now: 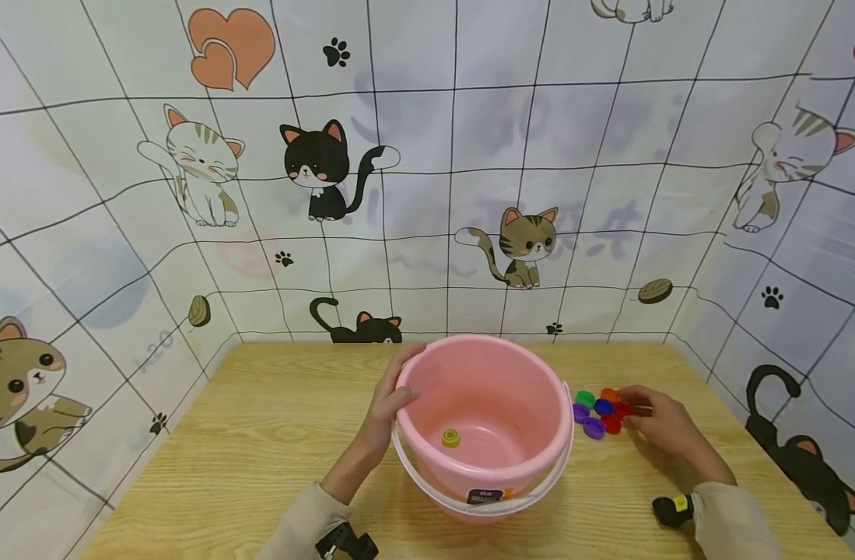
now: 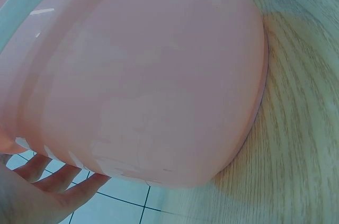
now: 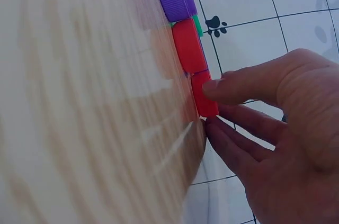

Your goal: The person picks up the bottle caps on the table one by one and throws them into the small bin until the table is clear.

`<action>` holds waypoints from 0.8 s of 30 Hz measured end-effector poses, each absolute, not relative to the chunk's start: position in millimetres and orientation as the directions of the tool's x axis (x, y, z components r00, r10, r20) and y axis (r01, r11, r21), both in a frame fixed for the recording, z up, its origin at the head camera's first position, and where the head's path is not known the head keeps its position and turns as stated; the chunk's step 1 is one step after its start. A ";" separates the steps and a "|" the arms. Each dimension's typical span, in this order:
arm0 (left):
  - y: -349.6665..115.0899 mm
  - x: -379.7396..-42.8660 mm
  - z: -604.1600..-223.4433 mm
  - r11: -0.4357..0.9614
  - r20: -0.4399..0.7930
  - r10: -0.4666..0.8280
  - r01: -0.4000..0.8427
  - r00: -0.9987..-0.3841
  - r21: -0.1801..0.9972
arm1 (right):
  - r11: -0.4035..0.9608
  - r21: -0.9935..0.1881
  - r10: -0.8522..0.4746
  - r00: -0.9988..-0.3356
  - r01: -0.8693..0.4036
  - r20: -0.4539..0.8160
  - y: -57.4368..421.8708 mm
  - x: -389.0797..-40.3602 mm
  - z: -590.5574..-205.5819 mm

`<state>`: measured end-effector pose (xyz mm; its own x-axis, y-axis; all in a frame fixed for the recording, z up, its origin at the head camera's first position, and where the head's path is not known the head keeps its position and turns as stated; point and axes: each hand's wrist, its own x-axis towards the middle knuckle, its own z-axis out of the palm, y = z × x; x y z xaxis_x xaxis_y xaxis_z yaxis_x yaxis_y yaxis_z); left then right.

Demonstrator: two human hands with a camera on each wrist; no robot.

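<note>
A pink bucket [image 1: 497, 373] stands on the table with its white handle [image 1: 493, 509] hanging down at the front. My left hand [image 1: 381, 416] grips its left rim, thumb over the edge and fingers along the outside. Inside, on the bottom, lies a yellow-green bottle cap [image 1: 451, 438]. To the bucket's right is a cluster of bottle caps: green [image 1: 585, 400], orange [image 1: 609, 395], blue [image 1: 604, 407], purple [image 1: 593, 428] and red. At its right edge my right hand [image 1: 668, 428] pinches a red bottle cap [image 3: 204, 96] between thumb and fingers, low at the tabletop.
The wooden table [image 1: 259, 467] is bounded by a cat-print cloth wall [image 1: 427, 194] at the back and both sides. Each forearm wears a black wrist camera [image 1: 672, 512]. The bucket stands between the two hands.
</note>
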<state>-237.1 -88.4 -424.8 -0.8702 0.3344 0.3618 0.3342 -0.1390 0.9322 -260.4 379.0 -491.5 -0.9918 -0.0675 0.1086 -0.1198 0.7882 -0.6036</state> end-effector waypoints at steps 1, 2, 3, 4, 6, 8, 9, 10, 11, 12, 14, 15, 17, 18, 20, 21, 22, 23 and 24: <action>-88.3 -237.2 -425.0 -0.139 0.361 0.336 0.333 -0.870 0.933 | 0.791 -0.600 -0.071 -0.992 -0.122 0.108 379.1 -260.0 -491.7; -88.2 -237.1 -425.0 -0.138 0.360 0.337 0.332 -0.870 0.933 | 0.793 -0.596 -0.076 -0.991 -0.127 0.110 379.5 -259.6 -492.1; -88.2 -237.1 -425.2 -0.138 0.359 0.338 0.331 -0.870 0.933 | 0.794 -0.593 -0.082 -0.990 -0.132 0.111 379.9 -259.0 -492.4; -88.1 -237.0 -425.1 -0.139 0.358 0.340 0.330 -0.869 0.934 | 0.798 -0.587 -0.088 -0.990 -0.138 0.114 380.2 -258.5 -492.6; -88.1 -236.6 -424.9 -0.141 0.356 0.343 0.327 -0.869 0.934 | 0.800 -0.582 -0.094 -0.988 -0.146 0.119 381.0 -257.8 -492.8; -88.2 -236.5 -424.8 -0.139 0.356 0.344 0.328 -0.869 0.934 | 0.802 -0.579 -0.095 -0.988 -0.149 0.122 381.5 -257.6 -492.8; -88.2 -236.6 -424.7 -0.139 0.357 0.344 0.329 -0.869 0.934 | 0.801 -0.580 -0.093 -0.988 -0.146 0.121 381.6 -257.8 -492.5; -88.2 -236.7 -424.7 -0.139 0.358 0.344 0.330 -0.868 0.934 | 0.802 -0.580 -0.090 -0.989 -0.143 0.120 381.8 -258.0 -492.2; -88.2 -236.8 -424.7 -0.138 0.359 0.344 0.331 -0.868 0.933 | 0.804 -0.578 -0.088 -0.989 -0.141 0.119 382.0 -258.2 -491.9; -88.2 -237.1 -424.9 -0.137 0.360 0.344 0.333 -0.867 0.933 | 0.804 -0.578 -0.086 -0.989 -0.140 0.120 382.3 -258.4 -491.7; -88.2 -237.5 -425.1 -0.138 0.363 0.343 0.336 -0.866 0.932 | 0.805 -0.577 -0.082 -0.989 -0.138 0.122 382.9 -258.6 -491.4; -88.2 -237.7 -425.4 -0.139 0.365 0.343 0.337 -0.866 0.931 | 0.807 -0.574 -0.082 -0.989 -0.138 0.122 383.2 -258.6 -491.4; -88.2 -238.0 -425.6 -0.140 0.366 0.342 0.338 -0.866 0.931 | 0.809 -0.571 -0.082 -0.989 -0.137 0.122 383.8 -258.6 -491.2; -88.2 -238.2 -425.9 -0.141 0.366 0.341 0.338 -0.866 0.931 | 0.810 -0.571 -0.080 -0.989 -0.136 0.122 383.9 -258.5 -491.0; -88.1 -238.3 -425.9 -0.140 0.365 0.341 0.337 -0.867 0.931 | 0.814 -0.566 -0.077 -0.989 -0.135 0.125 384.0 -258.2 -490.5; -88.0 -238.3 -425.8 -0.141 0.364 0.341 0.335 -0.867 0.931 | 0.814 -0.565 -0.079 -0.989 -0.137 0.127 384.1 -258.1 -490.3; -87.8 -238.2 -425.6 -0.142 0.363 0.339 0.334 -0.868 0.932 | 0.814 -0.565 -0.077 -0.989 -0.137 0.128 383.9 -258.0 -490.0; -87.8 -238.2 -425.5 -0.143 0.363 0.338 0.333 -0.868 0.932 | 0.814 -0.565 -0.077 -0.988 -0.138 0.130 383.7 -257.9 -489.6; -87.8 -238.0 -425.4 -0.144 0.362 0.338 0.333 -0.869 0.932 | 0.814 -0.564 -0.076 -0.988 -0.138 0.132 383.5 -257.9 -489.3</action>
